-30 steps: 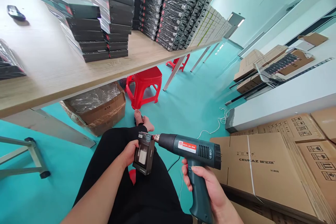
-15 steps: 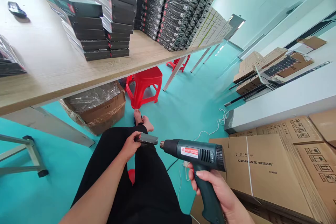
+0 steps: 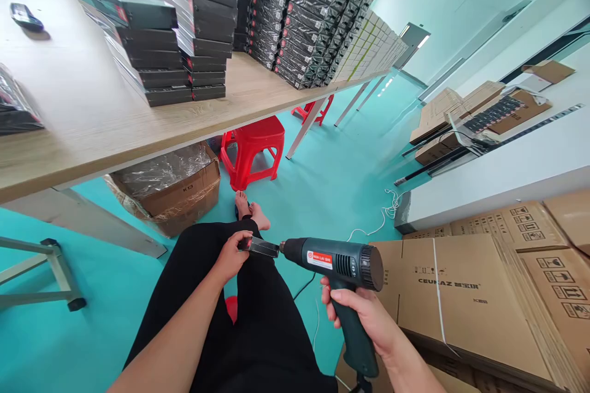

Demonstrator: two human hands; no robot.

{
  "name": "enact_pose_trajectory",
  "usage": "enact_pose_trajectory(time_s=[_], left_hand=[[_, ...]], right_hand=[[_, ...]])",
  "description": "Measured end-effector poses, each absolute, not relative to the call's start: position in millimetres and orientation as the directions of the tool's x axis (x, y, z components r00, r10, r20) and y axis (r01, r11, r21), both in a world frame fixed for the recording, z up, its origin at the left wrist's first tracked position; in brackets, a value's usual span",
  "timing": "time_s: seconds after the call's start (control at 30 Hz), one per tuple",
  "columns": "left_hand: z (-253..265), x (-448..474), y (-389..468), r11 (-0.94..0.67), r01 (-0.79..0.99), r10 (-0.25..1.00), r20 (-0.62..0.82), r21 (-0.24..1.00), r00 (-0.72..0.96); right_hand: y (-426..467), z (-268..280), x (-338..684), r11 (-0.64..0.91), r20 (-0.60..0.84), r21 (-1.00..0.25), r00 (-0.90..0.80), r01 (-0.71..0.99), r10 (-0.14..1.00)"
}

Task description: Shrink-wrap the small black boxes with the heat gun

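Note:
My left hand [image 3: 233,254] is closed around one end of a small dark box [image 3: 262,247], held just above my legs. The box's far end points right. In my right hand [image 3: 357,310] is a dark green heat gun [image 3: 329,258] with a red and white label, my fingers wrapped round its handle. The gun's metal nozzle sits very close to the box's right end; I cannot tell whether they touch. Stacks of similar dark boxes [image 3: 159,61] stand on the wooden table [image 3: 138,126] ahead.
A red stool [image 3: 258,141] and an open carton [image 3: 184,190] with clear plastic film are by the table. Wrapped stacks [image 3: 313,24] stand further along it. At right are flattened cartons [image 3: 461,295]. A white cable [image 3: 369,233] lies on the floor.
My right hand has moved slightly left with the heat gun, its nozzle now closer to the box. The box in my left hand has turned a little.

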State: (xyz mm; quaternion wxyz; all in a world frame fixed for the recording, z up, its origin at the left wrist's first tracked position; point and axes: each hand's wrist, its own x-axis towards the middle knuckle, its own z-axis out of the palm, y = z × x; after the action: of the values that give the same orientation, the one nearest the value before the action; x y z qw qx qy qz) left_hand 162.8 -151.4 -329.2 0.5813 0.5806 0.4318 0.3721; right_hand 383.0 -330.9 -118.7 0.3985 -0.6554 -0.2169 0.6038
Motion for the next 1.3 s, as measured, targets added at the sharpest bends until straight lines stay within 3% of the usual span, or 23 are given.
enact_pose_trajectory(time_s=[0.17,0.3,0.47,0.63,0.8,1.03,1.13,1.3], left_hand=[[-330.8,162.7,-151.7,0.043,0.049,0.933,-0.057,0.998,0.354],[-329.1,163.0,-152.0,0.065,0.048,0.938,-0.078,0.997,0.338],[-328.7,164.7,-153.0,-0.031,0.133,0.929,-0.021,0.991,0.370],[-323.8,163.6,-155.5,-0.087,0.189,0.925,0.009,0.978,0.379],[-319.0,164.8,-155.0,-0.100,0.218,0.934,0.016,0.971,0.358],[-334.5,161.6,-153.1,-0.007,0.164,0.951,-0.044,0.986,0.306],[-341.6,159.6,-150.8,0.041,0.113,0.957,-0.071,0.993,0.280],[-344.5,163.2,-148.3,0.026,0.101,0.953,-0.056,0.995,0.299]], right_hand=[[-330.3,-120.7,383.8,-0.601,-0.628,-0.777,0.156,-0.188,0.763],[-329.7,-122.2,383.5,-0.595,-0.623,-0.782,0.254,-0.183,0.740],[-326.5,-119.8,367.7,-0.634,-0.660,-0.739,0.061,-0.228,0.748],[-315.4,-120.2,360.0,-0.546,-0.588,-0.800,0.149,-0.250,0.795],[-311.9,-116.1,353.2,-0.595,-0.611,-0.776,0.013,-0.208,0.792],[-312.1,-123.1,367.7,-0.526,-0.586,-0.804,0.219,-0.276,0.780],[-319.8,-120.0,385.0,-0.526,-0.611,-0.784,0.260,-0.329,0.748],[-330.6,-111.4,389.7,-0.589,-0.640,-0.767,0.236,-0.256,0.731]])
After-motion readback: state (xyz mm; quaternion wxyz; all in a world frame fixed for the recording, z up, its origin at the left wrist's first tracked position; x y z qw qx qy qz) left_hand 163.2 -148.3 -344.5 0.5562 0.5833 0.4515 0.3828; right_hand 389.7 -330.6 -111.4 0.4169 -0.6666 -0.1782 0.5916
